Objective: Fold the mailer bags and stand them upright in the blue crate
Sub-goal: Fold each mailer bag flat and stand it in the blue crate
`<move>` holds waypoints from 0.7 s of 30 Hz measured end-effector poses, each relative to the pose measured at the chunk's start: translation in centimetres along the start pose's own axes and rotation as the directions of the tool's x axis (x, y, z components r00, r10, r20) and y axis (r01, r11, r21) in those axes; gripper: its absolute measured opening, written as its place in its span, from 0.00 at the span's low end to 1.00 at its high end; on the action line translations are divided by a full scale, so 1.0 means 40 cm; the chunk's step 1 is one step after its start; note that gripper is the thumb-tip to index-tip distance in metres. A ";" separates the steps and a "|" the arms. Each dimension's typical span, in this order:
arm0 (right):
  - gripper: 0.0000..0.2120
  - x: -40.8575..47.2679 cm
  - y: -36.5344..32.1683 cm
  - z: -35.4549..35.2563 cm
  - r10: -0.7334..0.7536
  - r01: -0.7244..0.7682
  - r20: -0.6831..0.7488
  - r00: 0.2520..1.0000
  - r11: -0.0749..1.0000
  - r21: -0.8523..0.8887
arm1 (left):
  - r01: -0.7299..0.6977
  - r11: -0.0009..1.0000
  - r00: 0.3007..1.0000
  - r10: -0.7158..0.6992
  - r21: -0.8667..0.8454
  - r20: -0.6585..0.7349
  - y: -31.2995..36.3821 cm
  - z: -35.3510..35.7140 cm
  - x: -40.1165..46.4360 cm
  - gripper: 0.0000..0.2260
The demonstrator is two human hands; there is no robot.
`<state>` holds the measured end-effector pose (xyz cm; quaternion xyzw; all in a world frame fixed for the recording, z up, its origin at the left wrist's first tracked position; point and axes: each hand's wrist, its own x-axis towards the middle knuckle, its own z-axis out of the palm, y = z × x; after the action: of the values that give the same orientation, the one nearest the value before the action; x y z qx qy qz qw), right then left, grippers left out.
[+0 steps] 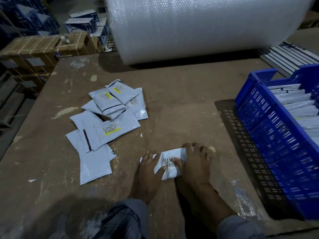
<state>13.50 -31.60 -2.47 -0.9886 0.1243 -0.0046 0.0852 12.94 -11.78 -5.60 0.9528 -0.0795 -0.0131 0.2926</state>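
A white mailer bag [168,169] with a barcode label lies folded on the brown table near the front edge. My left hand [148,171] presses its left part with flat fingers. My right hand [196,163] lies over its right end, thumb on the label and fingers curled over the far edge. A loose pile of several grey mailer bags [105,121] is spread out to the left and behind. The blue crate [269,135] stands at the right, with folded bags [296,107] upright inside it.
A huge roll of bubble wrap [198,26] lies across the back of the table [172,94]. Strapped cardboard boxes [34,50] and blue cartons stand beyond the left edge. Flat grey panels [290,56] are stacked behind the crate.
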 end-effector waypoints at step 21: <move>0.31 -0.135 0.078 -0.008 -0.034 0.033 0.017 0.999 0.999 0.038 | 0.088 0.991 0.976 -0.105 -0.097 -0.189 0.098 -0.064 -0.020 0.17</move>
<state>7.50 -33.30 -2.61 -0.9887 0.1067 0.0003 0.1050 11.76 -13.44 -1.30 0.9385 -0.0039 0.0618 0.3398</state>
